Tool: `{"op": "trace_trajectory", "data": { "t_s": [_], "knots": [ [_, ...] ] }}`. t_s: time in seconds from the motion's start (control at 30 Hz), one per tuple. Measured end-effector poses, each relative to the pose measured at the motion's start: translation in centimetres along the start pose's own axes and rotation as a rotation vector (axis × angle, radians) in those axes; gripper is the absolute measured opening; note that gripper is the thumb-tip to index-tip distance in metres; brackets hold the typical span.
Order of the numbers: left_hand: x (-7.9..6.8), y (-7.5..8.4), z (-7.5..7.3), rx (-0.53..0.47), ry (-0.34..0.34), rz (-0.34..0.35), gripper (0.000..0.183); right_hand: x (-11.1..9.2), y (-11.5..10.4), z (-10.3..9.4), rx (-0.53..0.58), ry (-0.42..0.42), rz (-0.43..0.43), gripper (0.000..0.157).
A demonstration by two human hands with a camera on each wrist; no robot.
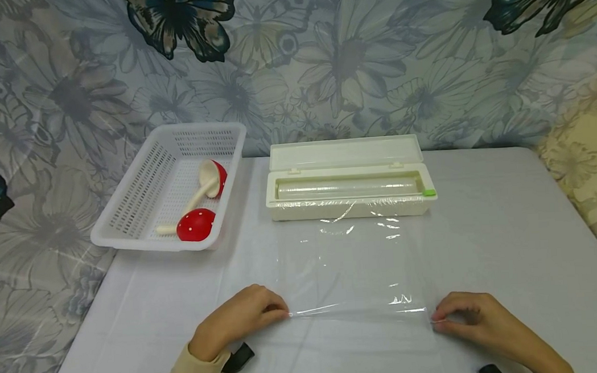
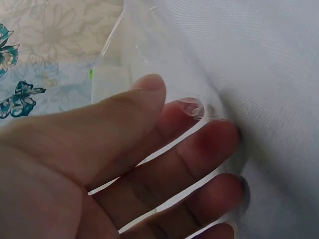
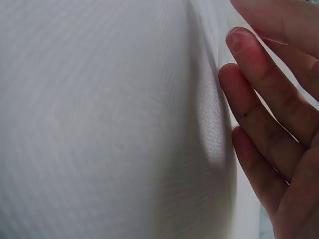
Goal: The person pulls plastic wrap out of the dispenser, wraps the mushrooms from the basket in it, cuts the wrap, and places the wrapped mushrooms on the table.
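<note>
A sheet of clear plastic wrap (image 1: 355,268) runs from a cream dispenser box (image 1: 351,209) toward the near side of the table. My left hand (image 1: 247,315) pinches its near left corner between thumb and fingers. At the near right corner my right hand (image 1: 483,320) pinches the film the same way. The box's lid (image 1: 345,153) stands raised, with the film roll (image 1: 349,189) inside. In the left wrist view the film (image 2: 164,64) bunches at the fingertips. A thin film edge lies across the fingers (image 3: 246,50) in the right wrist view.
A white perforated basket (image 1: 148,240) stands left of the box. It holds two red, white-dotted mushroom-shaped ladles, one cap-up (image 1: 196,225) and one showing its hollow (image 1: 208,178). A green slider (image 1: 429,193) sits on the box's right end. Patterned cloth (image 1: 347,63) hangs behind the table.
</note>
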State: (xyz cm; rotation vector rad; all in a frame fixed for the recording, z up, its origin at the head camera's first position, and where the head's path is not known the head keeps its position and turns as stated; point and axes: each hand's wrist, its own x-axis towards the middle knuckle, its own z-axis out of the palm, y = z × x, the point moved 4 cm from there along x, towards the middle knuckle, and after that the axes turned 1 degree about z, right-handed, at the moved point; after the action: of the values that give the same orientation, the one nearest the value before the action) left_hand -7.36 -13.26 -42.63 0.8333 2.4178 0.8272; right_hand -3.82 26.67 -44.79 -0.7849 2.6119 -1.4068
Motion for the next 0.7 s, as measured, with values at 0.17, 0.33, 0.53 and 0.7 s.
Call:
{"op": "trace_trajectory", "data": {
  "t_s": [0.17, 0.33, 0.53, 0.7],
  "knots": [
    [-0.4, -0.1, -0.4, 0.030, 0.034, -0.003, 0.010, 0.1, 0.0, 0.0, 0.011, -0.017, 0.001, 0.029],
    [-0.9, 0.1, -1.6, 0.011, 0.082, -0.024, 0.013, 0.1, 0.0, 0.0, 0.021, -0.023, -0.018, 0.030],
    [-1.8, 0.6, -3.9, 0.019, 0.159, -0.023, 0.020, 0.1, -0.1, 0.1, 0.017, -0.017, -0.019, 0.030],
    [-2.5, 0.8, -6.1, 0.052, 0.241, -0.017, 0.021, 0.2, 0.0, 0.1, 0.009, -0.018, -0.025, 0.031]
  ]
}}
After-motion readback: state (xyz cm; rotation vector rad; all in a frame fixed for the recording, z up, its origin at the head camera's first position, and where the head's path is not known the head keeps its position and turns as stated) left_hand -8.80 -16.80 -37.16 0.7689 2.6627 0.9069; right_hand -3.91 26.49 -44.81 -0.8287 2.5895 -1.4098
